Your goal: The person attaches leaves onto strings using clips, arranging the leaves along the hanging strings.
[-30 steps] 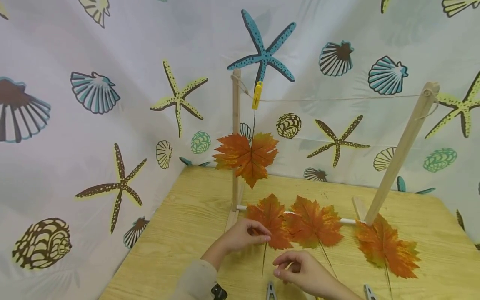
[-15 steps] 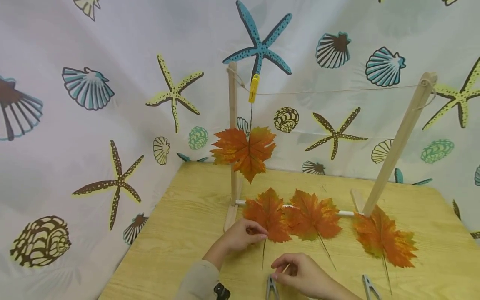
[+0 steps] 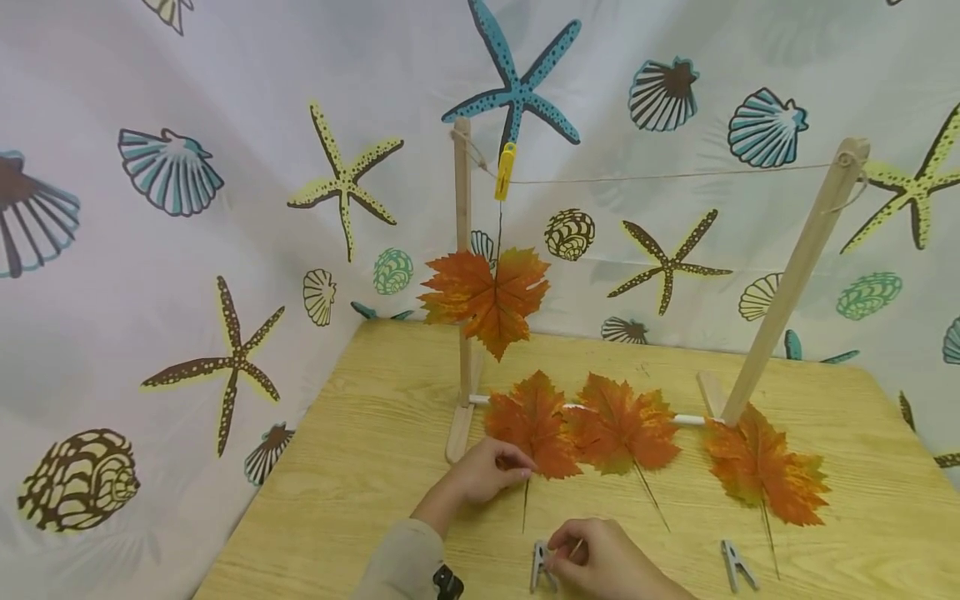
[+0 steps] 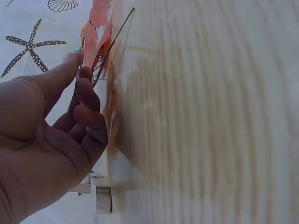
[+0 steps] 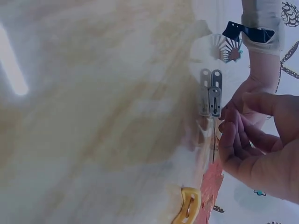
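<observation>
My left hand (image 3: 486,471) pinches an orange artificial maple leaf (image 3: 536,421) near its base, thumb and fingertips meeting there in the left wrist view. The leaf's thin stem (image 4: 112,44) sticks out past those fingers. My right hand (image 3: 600,557) is low over the table, fingers loosely bent, fingertips right at a grey clothespin (image 3: 538,565). In the right wrist view, that clothespin (image 5: 215,100) shows beside the fingertips. A second maple leaf (image 3: 626,425) overlaps the first, and a third leaf (image 3: 765,462) lies to the right. Another leaf (image 3: 491,296) hangs from a yellow clothespin (image 3: 505,171).
A string (image 3: 675,176) stretches between a left wooden post (image 3: 462,192) and a leaning right post (image 3: 798,275). A white rod (image 3: 690,420) joins their feet. Another grey clothespin (image 3: 737,567) lies at the right. A yellow clothespin (image 5: 189,205) shows in the right wrist view.
My right hand has come down to the grey clothespin. The left hand stays at its leaf. The head view has tilted slightly downward.
</observation>
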### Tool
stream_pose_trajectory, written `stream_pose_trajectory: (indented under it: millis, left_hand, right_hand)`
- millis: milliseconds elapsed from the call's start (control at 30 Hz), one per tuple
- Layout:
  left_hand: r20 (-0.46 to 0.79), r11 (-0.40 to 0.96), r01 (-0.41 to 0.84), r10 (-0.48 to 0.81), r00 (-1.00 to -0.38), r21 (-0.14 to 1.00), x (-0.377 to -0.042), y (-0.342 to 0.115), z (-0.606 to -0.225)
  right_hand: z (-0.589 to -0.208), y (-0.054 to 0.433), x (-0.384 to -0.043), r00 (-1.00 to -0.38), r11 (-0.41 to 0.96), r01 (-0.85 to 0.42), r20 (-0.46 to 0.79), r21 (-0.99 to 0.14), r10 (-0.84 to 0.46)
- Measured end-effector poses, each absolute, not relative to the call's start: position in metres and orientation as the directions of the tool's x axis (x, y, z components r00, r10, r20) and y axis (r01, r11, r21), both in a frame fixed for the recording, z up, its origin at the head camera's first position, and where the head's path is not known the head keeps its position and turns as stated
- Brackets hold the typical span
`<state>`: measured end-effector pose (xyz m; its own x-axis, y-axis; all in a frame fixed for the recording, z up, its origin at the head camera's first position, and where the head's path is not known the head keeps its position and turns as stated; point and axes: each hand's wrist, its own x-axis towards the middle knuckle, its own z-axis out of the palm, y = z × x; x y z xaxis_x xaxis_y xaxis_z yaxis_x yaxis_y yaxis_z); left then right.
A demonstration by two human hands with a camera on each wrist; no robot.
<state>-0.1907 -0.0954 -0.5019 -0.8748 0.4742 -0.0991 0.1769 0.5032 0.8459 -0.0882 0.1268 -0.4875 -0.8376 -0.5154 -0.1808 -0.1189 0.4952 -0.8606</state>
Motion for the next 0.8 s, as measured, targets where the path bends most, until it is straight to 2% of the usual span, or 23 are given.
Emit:
stream_pose_trajectory:
  millis: [233,467,800]
  left_hand:
    - [-0.105,0.521,0.172,0.459,-0.882,0.836,-0.187,-0.093,-0.504]
    - [-0.118,0.556,0.179,0.457,-0.882,0.812,-0.188,-0.090,-0.503]
    - [-0.128,0.525,0.190,0.510,-0.851,0.830,-0.191,-0.090,-0.505]
  right_hand:
    - [-0.496,0.121,-0.081,-0.894,0.592,-0.098,-0.190,-0.800,-0.405]
    - [-0.499,0.115,-0.082,-0.900,0.652,-0.156,-0.164,-0.742,-0.403]
    - [-0.499,0.107,-0.075,-0.911,0.704,-0.090,-0.228,-0.704,-0.344]
